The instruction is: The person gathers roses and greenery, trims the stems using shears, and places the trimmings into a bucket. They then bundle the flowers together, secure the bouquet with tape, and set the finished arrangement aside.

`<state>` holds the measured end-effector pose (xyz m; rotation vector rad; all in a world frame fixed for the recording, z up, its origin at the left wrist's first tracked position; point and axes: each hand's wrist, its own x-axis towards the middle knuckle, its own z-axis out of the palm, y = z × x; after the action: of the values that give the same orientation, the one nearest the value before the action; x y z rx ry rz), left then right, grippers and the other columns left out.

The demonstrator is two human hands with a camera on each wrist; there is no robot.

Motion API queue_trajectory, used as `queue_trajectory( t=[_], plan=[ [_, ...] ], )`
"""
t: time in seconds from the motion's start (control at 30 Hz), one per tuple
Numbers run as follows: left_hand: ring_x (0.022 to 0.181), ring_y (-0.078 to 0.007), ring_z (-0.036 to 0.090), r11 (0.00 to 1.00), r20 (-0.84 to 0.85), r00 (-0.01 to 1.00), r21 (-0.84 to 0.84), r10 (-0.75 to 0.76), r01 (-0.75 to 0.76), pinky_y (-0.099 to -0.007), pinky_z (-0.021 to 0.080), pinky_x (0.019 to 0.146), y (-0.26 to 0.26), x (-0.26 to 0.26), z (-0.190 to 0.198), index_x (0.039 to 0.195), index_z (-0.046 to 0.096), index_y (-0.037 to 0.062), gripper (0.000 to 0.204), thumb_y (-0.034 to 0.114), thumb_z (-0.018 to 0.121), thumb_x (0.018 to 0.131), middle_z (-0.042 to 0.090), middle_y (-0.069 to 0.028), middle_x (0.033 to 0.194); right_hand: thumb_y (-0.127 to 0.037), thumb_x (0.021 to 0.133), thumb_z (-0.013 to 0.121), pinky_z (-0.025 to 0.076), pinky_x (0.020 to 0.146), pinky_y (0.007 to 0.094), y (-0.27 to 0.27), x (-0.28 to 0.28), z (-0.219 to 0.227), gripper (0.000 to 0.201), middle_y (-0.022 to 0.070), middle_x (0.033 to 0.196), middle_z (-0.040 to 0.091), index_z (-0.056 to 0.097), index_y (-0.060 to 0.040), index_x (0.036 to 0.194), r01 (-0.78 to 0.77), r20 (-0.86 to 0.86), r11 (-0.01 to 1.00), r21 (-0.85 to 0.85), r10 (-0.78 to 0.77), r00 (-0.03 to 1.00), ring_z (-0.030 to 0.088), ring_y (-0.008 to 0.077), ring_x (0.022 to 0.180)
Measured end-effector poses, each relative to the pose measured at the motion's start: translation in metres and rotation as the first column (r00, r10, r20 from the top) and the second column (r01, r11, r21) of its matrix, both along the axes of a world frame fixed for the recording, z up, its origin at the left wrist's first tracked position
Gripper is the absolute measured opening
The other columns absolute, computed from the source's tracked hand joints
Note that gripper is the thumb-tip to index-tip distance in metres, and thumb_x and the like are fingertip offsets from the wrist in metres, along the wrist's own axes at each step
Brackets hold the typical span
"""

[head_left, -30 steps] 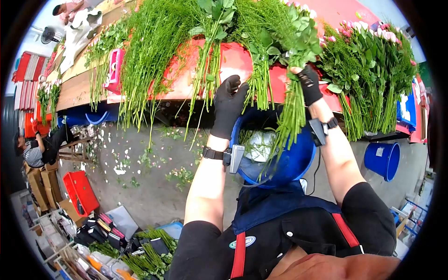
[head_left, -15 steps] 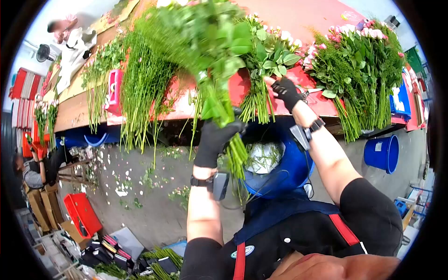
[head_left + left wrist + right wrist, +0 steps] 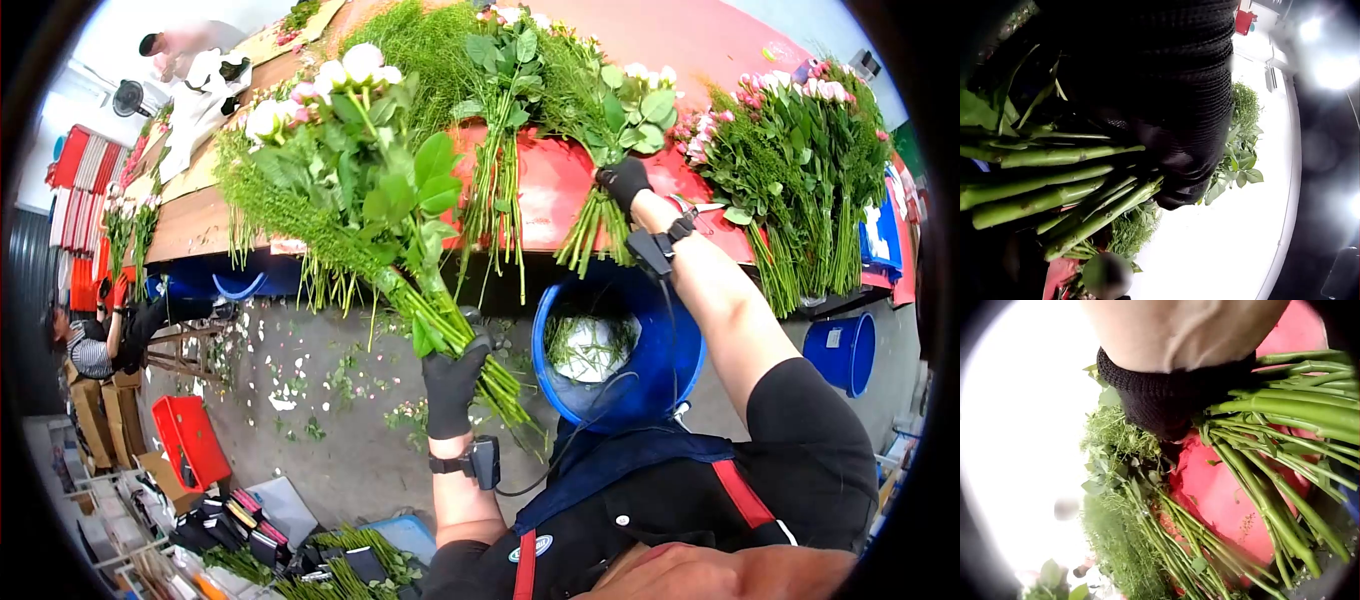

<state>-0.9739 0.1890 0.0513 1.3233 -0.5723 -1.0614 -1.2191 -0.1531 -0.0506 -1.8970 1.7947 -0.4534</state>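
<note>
My left hand (image 3: 455, 388), in a black glove, grips a bouquet (image 3: 385, 215) of white and pink flowers with green filler by its stems. It is held out in front of the table edge, blooms tilted up to the left. Cut stem ends (image 3: 1029, 209) stick out of that fist in the left wrist view. My gloved right hand (image 3: 625, 183) grips a second bunch (image 3: 597, 222) of leafy flowers at the upper stems, over the red tabletop. In the right wrist view its thick stems (image 3: 1297, 412) fan out from the glove, whose fingers are mostly hidden.
A blue bucket (image 3: 570, 405) with stem scraps stands below the table edge. More greenery (image 3: 500, 175) lies on the red table (image 3: 715, 45); finished-looking bunches (image 3: 790, 180) lie at right. Another blue bucket (image 3: 838, 350) and a red crate (image 3: 190, 440) stand on the floor. Two people are at the left.
A bouquet held by my right hand over the bucket is now in my left hand, swung left and down. My right hand went back to the table and took hold of another bunch.
</note>
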Motion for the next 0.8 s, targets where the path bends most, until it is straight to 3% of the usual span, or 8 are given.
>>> queue_trajectory(
  t=[0.07, 0.13, 0.23, 0.43, 0.47, 0.6, 0.73, 0.8],
  plan=[
    [0.08, -0.0197, 0.064, 1.0, -0.05, 0.999, -0.01, 0.022, -0.023, -0.032, 0.054, 0.074, 0.012, 0.007, -0.004, 0.116, 0.055, -0.0005, 0.039, -0.005, 0.065, 0.078, 0.062, -0.0071, 0.094, -0.037, 0.069, 0.068, 0.051, 0.072, 0.0419, -0.003, -0.02, 0.007, 0.036, 0.0217, 0.079, 0.066, 0.067, -0.0018, 0.077, -0.189, -0.121, 0.962, -0.198, 0.167, 0.978, 0.066, 0.0358, 0.082],
    [0.08, -0.0134, 0.061, 0.999, -0.082, 0.997, 0.033, 0.003, 0.0, -0.0266, 0.051, 0.074, 0.019, 0.006, 0.017, 0.119, 0.054, 0.0003, 0.04, -0.003, 0.067, 0.081, 0.062, -0.0055, 0.097, -0.036, 0.068, 0.07, 0.051, 0.072, 0.0418, -0.022, -0.044, -0.02, 0.037, 0.0217, 0.079, 0.066, 0.068, -0.0035, 0.085, 0.0, -0.213, 0.975, -0.22, -0.048, 0.976, 0.065, 0.0366, 0.083],
    [0.08, -0.012, 0.061, 0.999, -0.06, 0.997, 0.001, 0.049, -0.049, -0.0255, 0.05, 0.074, 0.022, 0.0, 0.029, 0.116, 0.057, 0.0006, 0.038, -0.002, 0.068, 0.08, 0.063, -0.0042, 0.092, -0.038, 0.07, 0.071, 0.05, 0.078, 0.044, 0.005, -0.088, 0.069, 0.045, 0.0253, 0.09, 0.065, 0.064, -0.0008, 0.095, -0.204, -0.179, 0.953, -0.225, 0.166, 0.97, 0.063, 0.0401, 0.089],
    [0.084, -0.0177, 0.065, 0.983, 0.155, 0.984, 0.148, 0.083, -0.106, -0.0326, 0.051, 0.081, 0.033, -0.027, 0.014, 0.109, 0.061, -0.0072, 0.031, 0.002, 0.063, 0.08, 0.067, -0.0102, 0.094, -0.042, 0.068, 0.071, 0.043, 0.097, 0.0429, 0.029, -0.187, 0.191, 0.077, 0.0311, 0.119, 0.056, 0.05, 0.0075, 0.124, -0.001, -0.22, 0.959, -0.284, -0.064, 0.973, 0.054, 0.0425, 0.113],
    [0.086, -0.0162, 0.065, 0.988, 0.162, 0.982, 0.104, 0.095, -0.113, -0.0337, 0.05, 0.083, 0.037, -0.035, 0.013, 0.104, 0.064, -0.0075, 0.027, 0.003, 0.064, 0.079, 0.068, -0.01, 0.091, -0.039, 0.068, 0.07, 0.042, 0.099, 0.042, 0.011, -0.231, 0.173, 0.078, 0.032, 0.12, 0.055, 0.048, 0.0075, 0.127, -0.071, -0.247, 0.884, -0.462, -0.051, 0.968, 0.054, 0.0423, 0.114],
    [0.078, -0.0214, 0.064, 0.992, 0.218, 0.969, 0.02, 0.114, -0.121, -0.035, 0.055, 0.076, 0.045, -0.068, 0.018, 0.115, 0.047, -0.0085, 0.041, -0.001, 0.061, 0.078, 0.065, -0.0147, 0.084, -0.034, 0.065, 0.069, 0.045, 0.093, 0.0409, 0.052, -0.282, 0.243, 0.074, 0.0318, 0.115, 0.058, 0.05, 0.0084, 0.123, 0.044, -0.109, 0.895, -0.444, -0.102, 0.989, 0.057, 0.0411, 0.108],
    [0.072, -0.0208, 0.062, 0.992, 0.16, 0.979, -0.046, 0.126, -0.12, -0.0394, 0.056, 0.076, 0.039, -0.108, 0.047, 0.114, 0.046, -0.0083, 0.039, 0.0, 0.06, 0.078, 0.061, -0.0111, 0.078, -0.028, 0.061, 0.071, 0.046, 0.09, 0.0402, 0.078, -0.342, 0.234, 0.07, 0.0295, 0.109, 0.06, 0.053, 0.0088, 0.118, 0.086, 0.207, 0.894, -0.439, 0.007, 0.978, 0.06, 0.0378, 0.102],
    [0.07, -0.0205, 0.061, 0.992, 0.158, 0.979, -0.037, 0.129, -0.124, -0.0412, 0.056, 0.076, 0.034, -0.128, 0.058, 0.115, 0.046, -0.0083, 0.04, 0.0, 0.06, 0.079, 0.06, -0.0099, 0.077, -0.028, 0.063, 0.072, 0.045, 0.091, 0.0401, 0.088, -0.376, 0.219, 0.068, 0.0286, 0.111, 0.06, 0.054, 0.0076, 0.117, 0.057, 0.044, 0.867, -0.495, -0.04, 0.998, 0.058, 0.0392, 0.107]
  ],
)
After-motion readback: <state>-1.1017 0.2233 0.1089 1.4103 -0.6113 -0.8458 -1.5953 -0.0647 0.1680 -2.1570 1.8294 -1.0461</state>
